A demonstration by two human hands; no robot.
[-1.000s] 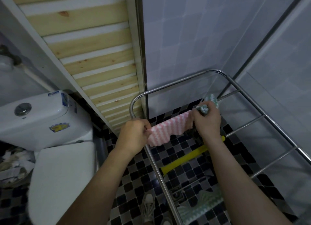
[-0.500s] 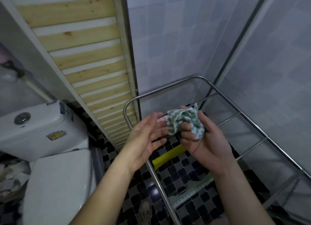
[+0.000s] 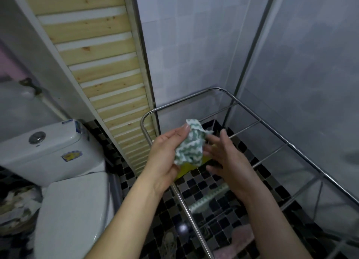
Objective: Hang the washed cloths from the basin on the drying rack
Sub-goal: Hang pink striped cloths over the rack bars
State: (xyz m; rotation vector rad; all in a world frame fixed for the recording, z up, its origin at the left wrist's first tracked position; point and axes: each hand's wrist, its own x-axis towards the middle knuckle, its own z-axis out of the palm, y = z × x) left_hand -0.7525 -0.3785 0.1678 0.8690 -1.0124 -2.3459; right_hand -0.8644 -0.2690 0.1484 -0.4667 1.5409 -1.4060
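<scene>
A crumpled green-and-white wavy-patterned cloth (image 3: 191, 145) is pinched in my left hand (image 3: 165, 152), thumb on top, just above the near-left corner of the steel drying rack (image 3: 272, 131). My right hand (image 3: 223, 157) is beside the cloth on its right, fingers spread, fingertips at or near its edge. Another green-and-white cloth (image 3: 210, 196) shows lower down inside the rack frame. A pink cloth (image 3: 242, 237) lies low at the bottom right. The basin is not in view.
A white toilet (image 3: 64, 181) with its lid down stands at the left. A wooden slatted panel (image 3: 101, 64) leans on the tiled wall behind the rack. A yellow object (image 3: 185, 170) lies on the black checkered floor under my hands.
One second ago both hands held a pink cloth stretched at the rack's end rail, the green cloth bunched in my right hand. The green cloth has passed to my left hand and my right hand has opened.
</scene>
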